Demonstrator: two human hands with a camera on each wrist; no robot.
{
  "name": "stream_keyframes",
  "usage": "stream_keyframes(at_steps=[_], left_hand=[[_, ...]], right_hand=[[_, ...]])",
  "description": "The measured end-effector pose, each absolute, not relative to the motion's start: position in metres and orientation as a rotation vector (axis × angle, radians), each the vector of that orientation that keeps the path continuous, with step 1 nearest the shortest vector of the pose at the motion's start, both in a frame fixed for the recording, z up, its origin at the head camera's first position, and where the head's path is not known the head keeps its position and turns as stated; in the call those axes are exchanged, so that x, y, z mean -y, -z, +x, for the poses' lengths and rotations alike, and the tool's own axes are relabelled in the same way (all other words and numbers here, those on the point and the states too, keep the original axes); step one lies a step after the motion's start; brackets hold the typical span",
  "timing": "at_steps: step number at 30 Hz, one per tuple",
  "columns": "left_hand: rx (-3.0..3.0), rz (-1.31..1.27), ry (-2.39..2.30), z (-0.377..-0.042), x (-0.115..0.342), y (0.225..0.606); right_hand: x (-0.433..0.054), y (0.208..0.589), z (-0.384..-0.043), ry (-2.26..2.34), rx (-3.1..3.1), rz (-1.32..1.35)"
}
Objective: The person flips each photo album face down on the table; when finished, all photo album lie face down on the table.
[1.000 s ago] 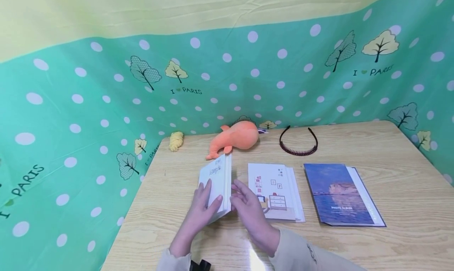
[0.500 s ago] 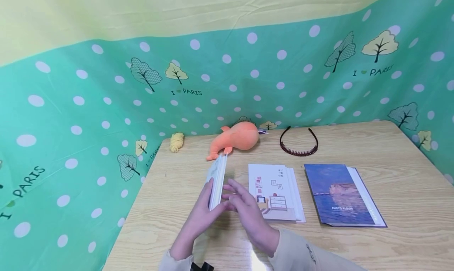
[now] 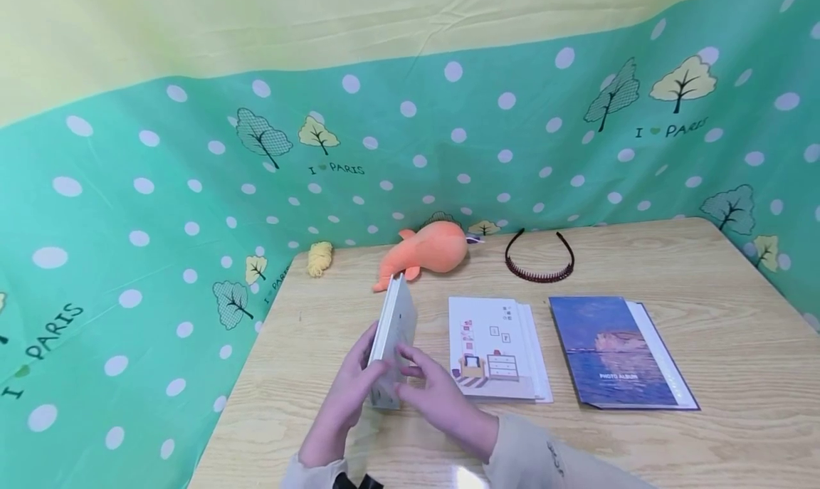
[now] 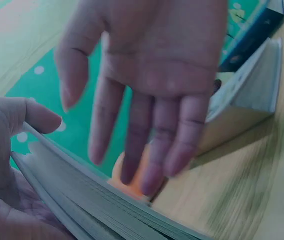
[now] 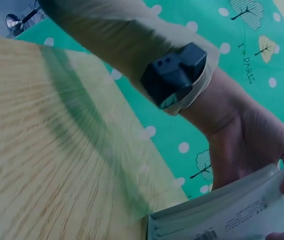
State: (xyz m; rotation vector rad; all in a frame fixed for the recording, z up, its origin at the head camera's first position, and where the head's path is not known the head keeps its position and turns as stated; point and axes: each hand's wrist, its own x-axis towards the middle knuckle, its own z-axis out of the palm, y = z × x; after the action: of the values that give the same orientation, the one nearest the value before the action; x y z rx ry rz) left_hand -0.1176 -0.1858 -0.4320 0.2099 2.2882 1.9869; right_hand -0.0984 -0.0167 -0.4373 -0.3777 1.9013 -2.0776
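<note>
My left hand [image 3: 349,382] holds a thick white photo album [image 3: 392,354] upright and tilted above the table. The thumb lies on the face turned to the right, and the fingers go behind the album. In the right wrist view, that album's cover [image 5: 246,215] carries small print and a barcode. My right hand [image 3: 438,396] is beside this cover with fingers extended; whether a fingertip touches it, I cannot tell. The left wrist view shows the right hand [image 4: 156,85] palm on, nothing held, over the album's page edges [image 4: 97,195].
On the wooden table [image 3: 269,403] lie a white album with a room drawing [image 3: 490,346] and a blue photo album [image 3: 608,346]. Farther back are an orange plush whale [image 3: 429,248], a dark toothed headband [image 3: 540,275] and a yellow yarn bundle [image 3: 319,258]. A green dotted curtain [image 3: 359,211] hangs behind.
The held album has turned over: its lettered cover faced up, then its page edges, and now the opposite cover faces right. My left hand turned with it; the right hand shifted slightly.
</note>
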Motion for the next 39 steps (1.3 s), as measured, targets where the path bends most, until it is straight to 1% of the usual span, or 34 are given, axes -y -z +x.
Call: stream_keyframes(at_steps=[9, 15, 19, 22, 29, 39], left_hand=[[-2.163, 0.124, -2.127, -0.118, 0.195, 0.426], [-2.1, 0.079, -2.253, -0.117, 0.206, 0.425], [-2.021, 0.082, -2.342, -0.117, 0.213, 0.427], [-2.004, 0.032, -2.355, -0.117, 0.219, 0.43], [-2.144, -0.104, -2.2, -0.119, 0.228, 0.442], [-2.496, -0.111, -1.822, -0.123, 0.229, 0.453]], right_hand=[[0.015, 0.455, -0.104, 1.744, -2.266, -0.663], [0.015, 0.458, -0.103, 1.491, -2.438, -0.643], [0.017, 0.459, -0.101, 1.416, -2.481, -0.619], [0.018, 0.459, -0.1, 1.392, -2.505, -0.614], [0.018, 0.458, -0.098, 1.319, -2.58, -0.633], [0.019, 0.459, -0.099, 1.212, -2.709, -0.686]])
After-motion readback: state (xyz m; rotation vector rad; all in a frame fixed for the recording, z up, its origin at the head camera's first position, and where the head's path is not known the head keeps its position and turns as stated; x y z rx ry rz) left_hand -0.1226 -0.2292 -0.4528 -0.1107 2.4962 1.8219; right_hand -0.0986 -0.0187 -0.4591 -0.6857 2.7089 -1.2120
